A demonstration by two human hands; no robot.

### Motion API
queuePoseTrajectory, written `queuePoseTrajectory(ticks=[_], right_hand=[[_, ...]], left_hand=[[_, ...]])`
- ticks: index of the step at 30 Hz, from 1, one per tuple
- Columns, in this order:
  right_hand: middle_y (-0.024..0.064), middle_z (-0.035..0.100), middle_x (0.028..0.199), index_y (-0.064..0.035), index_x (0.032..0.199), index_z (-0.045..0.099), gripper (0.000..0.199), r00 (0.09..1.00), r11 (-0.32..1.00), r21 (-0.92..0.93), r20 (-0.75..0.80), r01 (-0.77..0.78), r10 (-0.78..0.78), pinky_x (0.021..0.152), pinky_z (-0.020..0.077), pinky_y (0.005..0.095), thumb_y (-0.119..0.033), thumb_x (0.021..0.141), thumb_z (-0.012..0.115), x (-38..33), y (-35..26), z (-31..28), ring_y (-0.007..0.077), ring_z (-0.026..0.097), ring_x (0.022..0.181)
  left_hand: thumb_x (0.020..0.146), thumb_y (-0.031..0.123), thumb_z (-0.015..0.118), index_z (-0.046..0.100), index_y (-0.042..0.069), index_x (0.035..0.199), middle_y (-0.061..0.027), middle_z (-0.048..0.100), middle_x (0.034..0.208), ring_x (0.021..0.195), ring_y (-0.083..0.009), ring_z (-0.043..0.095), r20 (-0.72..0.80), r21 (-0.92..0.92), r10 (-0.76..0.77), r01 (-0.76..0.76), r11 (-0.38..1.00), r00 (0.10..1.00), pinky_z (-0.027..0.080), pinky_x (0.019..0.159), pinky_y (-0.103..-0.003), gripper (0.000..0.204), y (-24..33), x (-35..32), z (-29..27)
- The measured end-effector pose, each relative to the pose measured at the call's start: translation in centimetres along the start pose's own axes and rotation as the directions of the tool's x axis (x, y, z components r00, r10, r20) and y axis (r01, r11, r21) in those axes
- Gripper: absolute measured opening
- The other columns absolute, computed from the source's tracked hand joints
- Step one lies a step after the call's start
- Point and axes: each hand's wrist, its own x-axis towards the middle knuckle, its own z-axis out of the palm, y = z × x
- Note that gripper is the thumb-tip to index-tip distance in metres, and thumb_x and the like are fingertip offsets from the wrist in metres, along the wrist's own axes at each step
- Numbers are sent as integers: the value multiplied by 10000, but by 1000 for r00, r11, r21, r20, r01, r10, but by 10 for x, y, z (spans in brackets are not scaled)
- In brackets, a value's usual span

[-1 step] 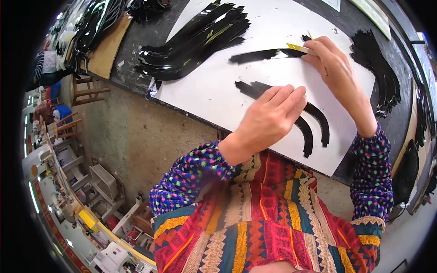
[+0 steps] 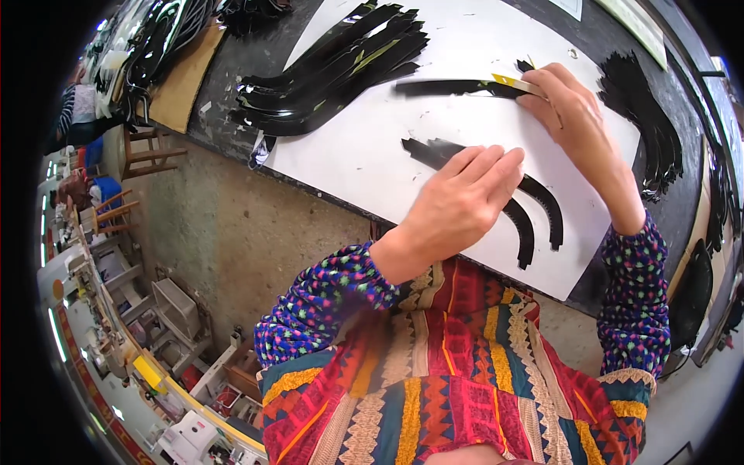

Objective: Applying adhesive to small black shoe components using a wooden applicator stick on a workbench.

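My left hand (image 2: 473, 194) is bent over two curved black strips on the white board (image 2: 341, 159), its fingers together; the thumb and what lies under the palm are hidden. The nearer strip (image 2: 525, 232) and the farther strip (image 2: 552, 213) curve out past the fingers toward me. In my right hand (image 2: 566, 101), pinched between thumb and fingers, is a thin yellow flat tool (image 2: 508, 81); its kind is not clear. Its tip lies over another long black strip (image 2: 442, 88), which runs left from beneath that hand. Beyond the fingers shows a small dark piece (image 2: 524, 66).
A thick bundle of glossy black strips (image 2: 325, 77) lies at the board's far left. Another black bundle (image 2: 639, 124) lies on the right, on the dark table (image 2: 240, 54). A wooden stool (image 2: 155, 155) stands left on the floor, with machines and a grey crate (image 2: 177, 310) below.
My right hand has shifted very slightly right with the yellow tool, and the long strip under it has moved a little. My left hand has hardly moved.
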Motion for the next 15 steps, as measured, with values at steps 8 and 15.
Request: queuePoseTrajectory(ticks=[8,15], right_hand=[[178,636,999,34,1067,613,211,953,973,-42,195,-228,232,767,497,386,-117,930,662,-30,-24,-29,316,637,840],[157,604,955,33,1067,595,230,885,897,-24,155,-442,440,690,478,364,-112,919,693,-64,-43,-35,280,593,740]], left_hand=[[829,33,593,647,11,1254,-89,572,1211,1038,-249,566,78,9,-128,128,992,989,444,967,-384,429,-5,-5,-12],[801,45,645,668,15,1248,-95,587,1128,997,-226,566,5,-46,-81,81,996,997,459,871,-359,449,-8,-8,-12]])
